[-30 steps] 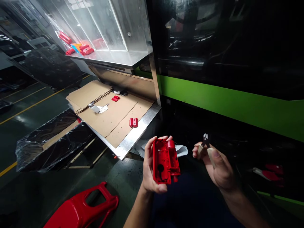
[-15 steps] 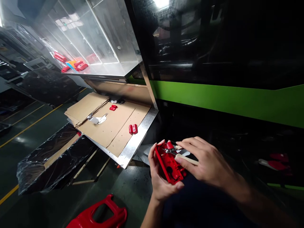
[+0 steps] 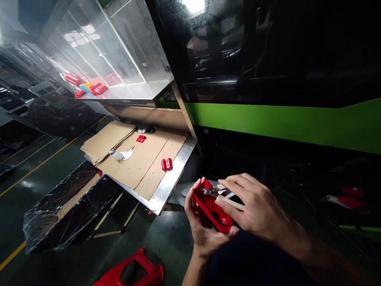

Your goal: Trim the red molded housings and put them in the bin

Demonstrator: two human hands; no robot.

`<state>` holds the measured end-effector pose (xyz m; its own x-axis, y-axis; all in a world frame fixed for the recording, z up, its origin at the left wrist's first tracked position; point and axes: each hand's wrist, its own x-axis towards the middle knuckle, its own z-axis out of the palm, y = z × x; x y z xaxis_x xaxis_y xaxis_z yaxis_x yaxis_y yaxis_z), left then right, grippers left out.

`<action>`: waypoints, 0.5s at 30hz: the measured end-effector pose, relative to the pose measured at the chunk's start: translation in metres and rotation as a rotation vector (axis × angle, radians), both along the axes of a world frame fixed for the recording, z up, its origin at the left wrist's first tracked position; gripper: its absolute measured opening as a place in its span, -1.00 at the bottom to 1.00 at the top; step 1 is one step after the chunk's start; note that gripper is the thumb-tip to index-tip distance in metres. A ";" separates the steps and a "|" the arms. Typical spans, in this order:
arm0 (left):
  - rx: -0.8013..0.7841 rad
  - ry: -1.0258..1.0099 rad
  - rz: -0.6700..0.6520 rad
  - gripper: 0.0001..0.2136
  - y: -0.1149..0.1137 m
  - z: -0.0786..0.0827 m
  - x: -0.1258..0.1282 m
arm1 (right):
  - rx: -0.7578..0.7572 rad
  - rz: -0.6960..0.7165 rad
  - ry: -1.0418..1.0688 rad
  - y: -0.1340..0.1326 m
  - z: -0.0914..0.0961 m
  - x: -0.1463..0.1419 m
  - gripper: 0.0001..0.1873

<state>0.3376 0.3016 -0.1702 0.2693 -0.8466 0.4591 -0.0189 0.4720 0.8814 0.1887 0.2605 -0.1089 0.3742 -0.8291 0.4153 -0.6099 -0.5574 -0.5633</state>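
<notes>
My left hand (image 3: pixel 198 230) grips a red plastic housing (image 3: pixel 210 209), its hollow inner side facing up and its long side tilted. Fingers wrap the far end and the thumb presses the near end. In my right hand (image 3: pixel 253 202) is a pair of cutting pliers (image 3: pixel 230 201) with cream handles and metal jaws. The jaws reach into the housing near its far end; what they touch there is too small to make out. Two red parts (image 3: pixel 167 164) lie side by side on the cardboard close to the table's metal edge.
A metal table (image 3: pixel 175 176) with cardboard sheets (image 3: pixel 108 137) stands ahead left, holding more red pieces (image 3: pixel 141 138). Red parts (image 3: pixel 98 88) sit on the shelf above. A red stool (image 3: pixel 151 268) is on the floor. A green and black machine (image 3: pixel 268 119) rises at right.
The housing has tilted a little in my left hand, and both hands have shifted slightly left. The plier jaws stay inside the housing. The camera view has moved a little.
</notes>
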 end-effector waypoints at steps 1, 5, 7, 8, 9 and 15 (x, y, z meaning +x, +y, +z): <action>-0.015 -0.019 0.011 0.03 0.000 -0.001 0.000 | 0.006 0.005 -0.012 0.001 0.000 0.000 -0.58; -0.048 -0.041 0.044 0.04 0.000 -0.004 0.000 | 0.042 0.032 -0.046 0.003 0.001 0.001 -0.57; -0.040 -0.028 0.039 0.03 -0.001 -0.005 0.000 | 0.047 0.034 -0.052 0.002 0.002 0.000 -0.56; -0.041 -0.030 0.039 0.03 -0.001 -0.005 0.000 | 0.051 0.033 -0.052 0.002 0.002 0.000 -0.56; -0.053 -0.039 0.039 0.02 -0.001 -0.006 0.000 | 0.055 0.034 -0.051 0.002 0.002 0.000 -0.56; -0.204 -0.237 0.095 0.05 -0.006 -0.011 0.005 | 0.043 0.013 -0.039 0.006 0.004 0.000 -0.57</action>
